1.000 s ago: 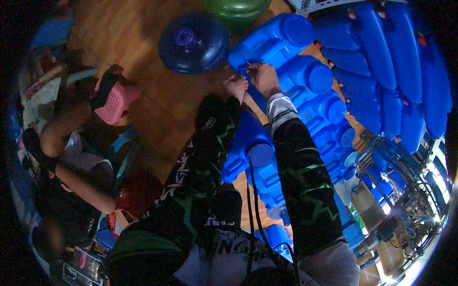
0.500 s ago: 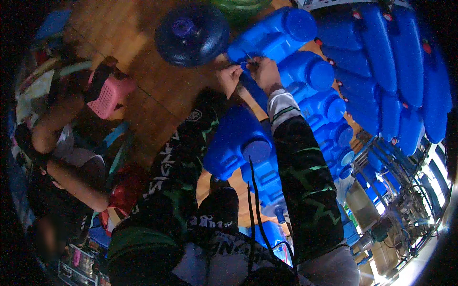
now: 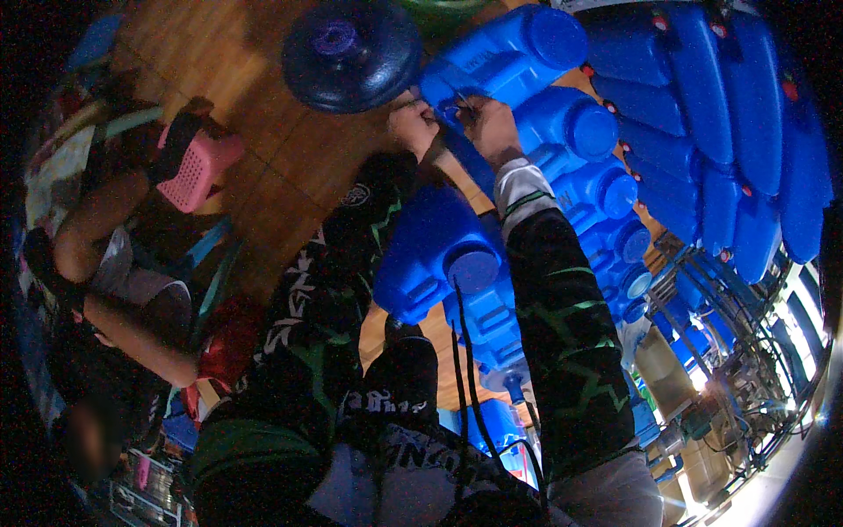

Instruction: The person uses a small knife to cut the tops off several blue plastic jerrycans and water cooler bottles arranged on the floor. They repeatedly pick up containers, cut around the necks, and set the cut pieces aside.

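Brown floor (image 3: 219, 57) here, and the blue jug (image 3: 502, 60) sits just past the left hand (image 3: 413, 126) and the closer right hand (image 3: 490, 128), long axis slanting off rightward, both hands curled but I can't tell around what.

Brown floor (image 3: 255, 114), thin dark seams, dim left; bright glare (image 3: 766, 485) lower right near metal framework (image 3: 762, 347).

Your black, green-streaked left sleeve (image 3: 338, 285) bears large white lettering and a round pale emblem. White script marks the dark cloth at your lap (image 3: 402, 373). Characters on the uppermost blue plastic jug (image 3: 514, 60) are illegible.
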### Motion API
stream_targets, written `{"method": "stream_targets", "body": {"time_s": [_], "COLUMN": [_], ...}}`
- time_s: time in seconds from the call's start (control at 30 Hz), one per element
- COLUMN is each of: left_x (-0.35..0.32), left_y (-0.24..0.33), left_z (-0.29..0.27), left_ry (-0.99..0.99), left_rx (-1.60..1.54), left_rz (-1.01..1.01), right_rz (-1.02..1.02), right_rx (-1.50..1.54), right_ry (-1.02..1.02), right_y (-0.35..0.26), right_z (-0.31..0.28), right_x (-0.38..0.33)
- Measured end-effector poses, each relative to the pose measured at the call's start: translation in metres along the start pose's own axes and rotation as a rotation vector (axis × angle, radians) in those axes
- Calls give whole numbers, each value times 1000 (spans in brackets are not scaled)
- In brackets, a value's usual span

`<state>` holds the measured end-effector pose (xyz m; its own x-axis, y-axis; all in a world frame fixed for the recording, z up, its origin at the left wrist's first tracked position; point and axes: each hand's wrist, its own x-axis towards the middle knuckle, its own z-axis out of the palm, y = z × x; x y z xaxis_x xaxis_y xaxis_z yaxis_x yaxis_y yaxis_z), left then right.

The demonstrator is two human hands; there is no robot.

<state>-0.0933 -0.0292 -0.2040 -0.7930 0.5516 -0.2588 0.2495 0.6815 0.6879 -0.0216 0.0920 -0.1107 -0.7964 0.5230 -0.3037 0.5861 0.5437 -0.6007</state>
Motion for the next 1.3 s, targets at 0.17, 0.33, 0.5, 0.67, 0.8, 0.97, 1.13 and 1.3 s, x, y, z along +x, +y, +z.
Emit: {"method": "stream_targets", "body": {"time_s": [0.17, 0.33, 0.5, 0.67, 0.8, 0.97, 1.13, 1.3], "left_x": [3, -6, 10, 24, 31, 34, 37, 43], "left_y": [-4, 5, 2, 2, 5, 1, 9, 39], "left_z": [-3, -5, -23, -38, -43, -45, -44, -42], "left_ry": [21, -405, -573, -712, -758, -702, -521, -214], "left_rx": [-608, -1284, -1373, -1419, -1392, -1267, -1143, -234], "left_rz": [-12, -598, -640, -761, -859, -810, -730, -71], "right_rz": [-14, -39, -125, -95, -8, -143, -103, 72], "right_rx": [50, 134, 104, 134, 174, 88, 60, 434], "right_ry": [49, 157, 69, -88, -110, -100, -45, 174], "right_y": [1, 5, 11, 10, 3, -1, -1, -7], "right_z": [3, 9, 5, -5, -8, -7, -1, 12], "right_x": [-7, -16, -6, 7, 5, 0, -4, -17]}}
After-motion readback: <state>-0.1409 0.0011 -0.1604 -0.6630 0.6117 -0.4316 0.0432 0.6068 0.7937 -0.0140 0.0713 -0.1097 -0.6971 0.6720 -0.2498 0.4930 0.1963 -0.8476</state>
